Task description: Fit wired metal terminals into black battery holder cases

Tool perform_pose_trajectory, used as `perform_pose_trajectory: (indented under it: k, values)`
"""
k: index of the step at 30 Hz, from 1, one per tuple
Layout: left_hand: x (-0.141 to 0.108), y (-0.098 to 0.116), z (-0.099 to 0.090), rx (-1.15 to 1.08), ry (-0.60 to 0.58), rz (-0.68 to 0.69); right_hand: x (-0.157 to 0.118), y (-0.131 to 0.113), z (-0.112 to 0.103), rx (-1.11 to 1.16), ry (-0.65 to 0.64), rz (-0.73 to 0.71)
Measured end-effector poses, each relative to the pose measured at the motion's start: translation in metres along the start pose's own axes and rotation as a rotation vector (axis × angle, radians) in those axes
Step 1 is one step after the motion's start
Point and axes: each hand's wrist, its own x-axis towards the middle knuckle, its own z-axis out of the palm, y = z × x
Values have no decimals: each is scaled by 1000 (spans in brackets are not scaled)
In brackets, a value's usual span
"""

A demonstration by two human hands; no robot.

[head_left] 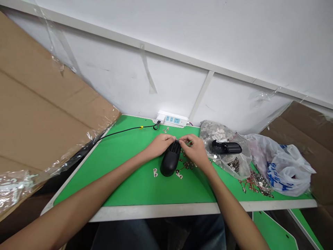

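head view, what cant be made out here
- What the fingertips of the left hand and right hand pinch: too small, partly covered by fingers, head view.
- Contents of the white bag: hidden by its crumpled plastic, head view.
- Far end of the black cable: lost behind the left carton, head view.

At twelve o'clock on the green desk (132,191), a white power strip (172,119) sits by the wall (104,76); a black cable (125,130) with a yellow tag (142,127) runs toward nine. Clear tape (147,69) hangs at eleven, cardboard (47,100) stands at ten, and a blue-printed plastic bag (288,166) lies at three.
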Motion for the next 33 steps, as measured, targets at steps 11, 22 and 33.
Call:
perform_pose_trajectory:
  k: [11,22,33]
  values:
    - [0,-2,2,0,11,-2,-1,0,1,-53,-37,-18]
    - [-1,0,2,36,19,-6,-3,-4,0,-127,-41,-91]
    - [-5,5,4,-52,15,-16,-1,3,0,-152,-36,-63]
